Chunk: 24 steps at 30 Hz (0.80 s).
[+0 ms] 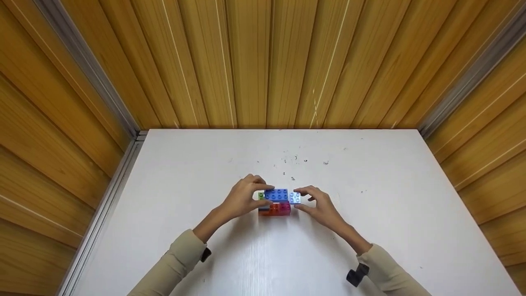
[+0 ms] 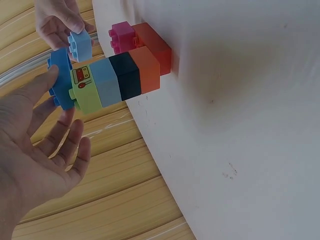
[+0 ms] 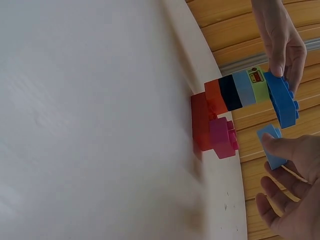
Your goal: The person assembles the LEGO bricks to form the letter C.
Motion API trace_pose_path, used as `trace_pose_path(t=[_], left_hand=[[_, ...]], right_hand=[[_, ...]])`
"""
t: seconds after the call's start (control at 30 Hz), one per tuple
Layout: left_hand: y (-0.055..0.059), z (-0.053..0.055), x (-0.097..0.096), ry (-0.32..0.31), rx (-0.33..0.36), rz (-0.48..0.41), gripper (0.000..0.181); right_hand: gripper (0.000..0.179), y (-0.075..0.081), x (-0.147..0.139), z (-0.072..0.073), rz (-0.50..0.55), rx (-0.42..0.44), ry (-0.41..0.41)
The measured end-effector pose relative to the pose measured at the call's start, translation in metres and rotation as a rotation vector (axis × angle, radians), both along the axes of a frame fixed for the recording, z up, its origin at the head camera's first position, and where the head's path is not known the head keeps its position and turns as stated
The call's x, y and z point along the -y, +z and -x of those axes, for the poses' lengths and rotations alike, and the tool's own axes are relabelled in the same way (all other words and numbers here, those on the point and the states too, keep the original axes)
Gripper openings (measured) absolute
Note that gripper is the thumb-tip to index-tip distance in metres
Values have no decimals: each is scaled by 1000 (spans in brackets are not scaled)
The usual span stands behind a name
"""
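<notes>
My left hand point(image 1: 243, 198) pinches a blue brick point(image 1: 277, 195) between thumb and fingers, at the top of a brick tower. The blue brick looks slightly tilted against the yellow-green brick point(image 2: 86, 89) with a printed picture. Below that come a grey-blue brick point(image 2: 106, 81), a black brick point(image 2: 125, 75) and an orange brick point(image 2: 145, 69). A red brick point(image 3: 201, 122) forms the base on the table, with a pink brick point(image 3: 223, 137) on its other end. My right hand point(image 1: 321, 206) pinches a small light blue brick point(image 3: 272, 150), held apart from the tower, near the blue brick's overhanging end.
The white table point(image 1: 185, 164) carries scattered dark marks beyond the hands. Wood-look panels point(image 1: 246, 61) stand behind it and at both sides. A metal rail point(image 1: 111, 193) runs along the left edge.
</notes>
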<state>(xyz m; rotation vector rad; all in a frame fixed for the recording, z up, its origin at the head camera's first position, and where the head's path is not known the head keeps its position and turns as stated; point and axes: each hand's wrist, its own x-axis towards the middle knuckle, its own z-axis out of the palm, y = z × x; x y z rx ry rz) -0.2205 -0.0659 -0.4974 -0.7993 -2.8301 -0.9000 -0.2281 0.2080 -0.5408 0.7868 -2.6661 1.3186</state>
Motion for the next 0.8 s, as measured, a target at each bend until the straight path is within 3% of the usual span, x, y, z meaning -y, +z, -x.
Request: trace_pose_path(t=[0.8], left_hand=[[-4, 3, 3, 7, 45, -52, 40]], right_hand=[[39, 3, 16, 0, 64, 54, 40]])
